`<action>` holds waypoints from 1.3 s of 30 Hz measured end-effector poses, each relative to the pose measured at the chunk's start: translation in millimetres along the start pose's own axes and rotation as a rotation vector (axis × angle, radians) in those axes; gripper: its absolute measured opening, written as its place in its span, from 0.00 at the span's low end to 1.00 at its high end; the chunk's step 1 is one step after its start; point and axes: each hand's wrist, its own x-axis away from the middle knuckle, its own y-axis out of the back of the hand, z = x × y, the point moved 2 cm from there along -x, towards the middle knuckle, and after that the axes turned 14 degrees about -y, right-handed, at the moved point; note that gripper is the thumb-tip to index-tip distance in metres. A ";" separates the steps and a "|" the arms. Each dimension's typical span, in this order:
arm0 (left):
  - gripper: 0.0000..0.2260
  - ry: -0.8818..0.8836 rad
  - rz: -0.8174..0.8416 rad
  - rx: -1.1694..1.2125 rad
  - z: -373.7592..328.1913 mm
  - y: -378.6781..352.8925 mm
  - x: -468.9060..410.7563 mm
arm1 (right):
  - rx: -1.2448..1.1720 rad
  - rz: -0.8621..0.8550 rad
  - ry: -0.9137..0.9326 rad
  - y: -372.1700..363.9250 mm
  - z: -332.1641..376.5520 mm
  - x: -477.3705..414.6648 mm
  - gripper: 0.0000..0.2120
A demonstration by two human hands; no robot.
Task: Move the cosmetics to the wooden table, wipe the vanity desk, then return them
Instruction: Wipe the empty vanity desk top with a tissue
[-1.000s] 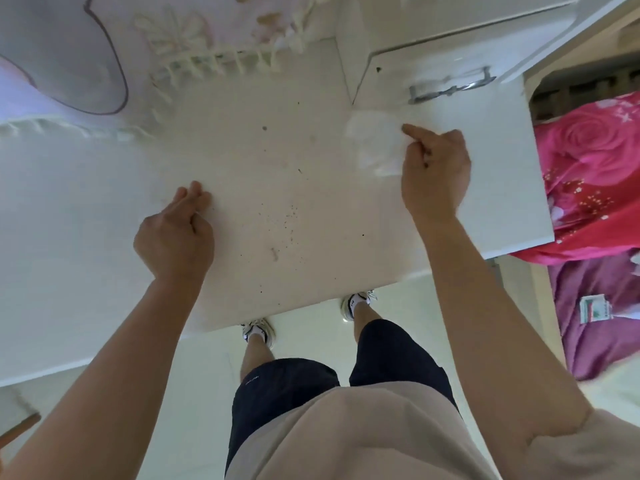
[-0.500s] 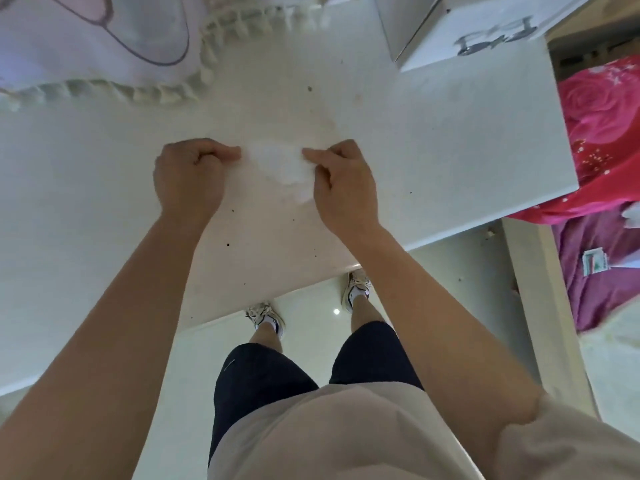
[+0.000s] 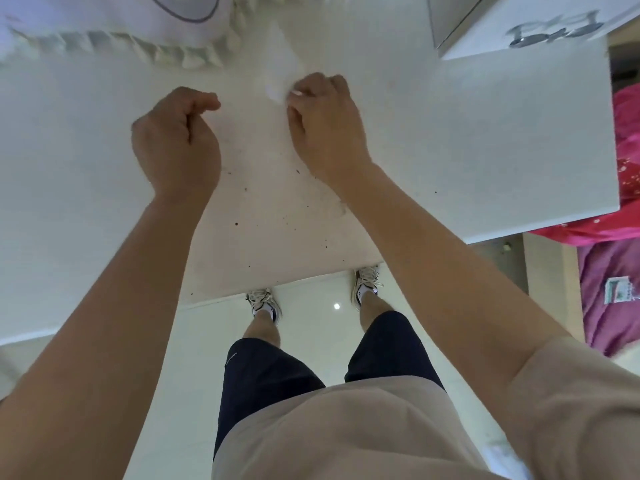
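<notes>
Vanity desk [image 3: 485, 140] fills most of what we see from the head view: a broad white top spreading under both our arms, with our shoes [image 3: 265, 301] standing just past its near edge on the pale glossy floor [image 3: 207, 358]. Our right hand [image 3: 325, 126] sits near the middle of the top, toward the back. Its knuckles are up and its fingers curled under, pinching a white tissue [image 3: 282, 71] at the fingertips. The tissue trails away from the hand toward the back of the desk (it is blurred, so we cannot make out its outline well). Our left hand [image 3: 176, 140] is near the right one and apart from the tissue. It is drawn into a loose fist, the thumb laid against the forefinger, with nothing in its grasp. Whether it touches the top or hangs just over it, we cannot tell. Dark specks [image 3: 277, 216] are scattered over the desk between our forearms, nearer the front edge. At the back left a fringed cloth [image 3: 145, 46] lies on the top. At the back right stands a white drawer unit [image 3: 485, 32] with a metal handle [image 3: 550, 31]. Beyond the desk's right end we see pink flowered bedding [image 3: 628, 140].
</notes>
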 end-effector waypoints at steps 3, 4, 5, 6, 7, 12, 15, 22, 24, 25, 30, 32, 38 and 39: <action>0.24 0.048 -0.058 -0.106 19.0 13.2 -4.0 | -0.206 0.137 0.043 6.2 2.9 -2.3 0.15; 0.25 0.071 -0.073 -0.141 27.6 18.3 -4.8 | -0.292 0.067 -0.020 14.2 -5.4 -7.0 0.17; 0.25 0.092 -0.091 -0.169 37.4 22.6 -4.6 | -0.368 -0.047 -0.107 24.1 -18.0 -14.1 0.18; 0.26 0.107 -0.112 -0.187 46.7 26.8 -4.2 | -0.400 -0.152 -0.202 32.5 -33.2 -23.4 0.19; 0.26 0.120 -0.132 -0.203 55.3 29.9 -3.5 | -0.383 -0.224 -0.286 40.2 -47.1 -34.0 0.20; 0.26 0.137 -0.096 -0.293 78.0 46.5 4.5 | -0.014 -0.121 -0.501 23.8 -59.6 -69.8 0.20; 0.27 0.155 -0.095 -0.337 89.0 53.3 8.7 | -0.004 -0.073 -0.331 -3.3 -8.3 -63.1 0.23; 0.27 0.024 -0.061 -0.471 117.2 71.5 13.0 | -0.406 0.106 0.166 -23.2 74.8 -15.2 0.15; 0.25 -0.012 -0.019 -0.508 129.6 74.7 17.0 | -0.550 -0.115 -0.082 -2.6 42.9 -24.9 0.17; 0.24 -0.034 0.009 -0.520 135.0 75.4 19.1 | -0.550 -0.179 -0.226 6.4 22.5 -31.7 0.18; 0.23 -0.064 0.065 -0.529 139.9 78.4 16.3 | 0.039 -0.054 -0.604 2.8 -20.3 -52.8 0.25; 0.23 -0.044 0.074 -0.526 136.3 78.7 14.4 | 0.140 0.002 -0.442 -14.8 19.6 -43.0 0.29; 0.26 -0.062 0.181 -0.521 128.8 81.2 16.4 | 0.172 0.154 0.207 -48.4 137.9 11.3 0.26; 0.26 -0.061 0.193 -0.512 126.0 83.0 17.7 | 0.116 0.162 0.263 -43.9 133.3 13.0 0.23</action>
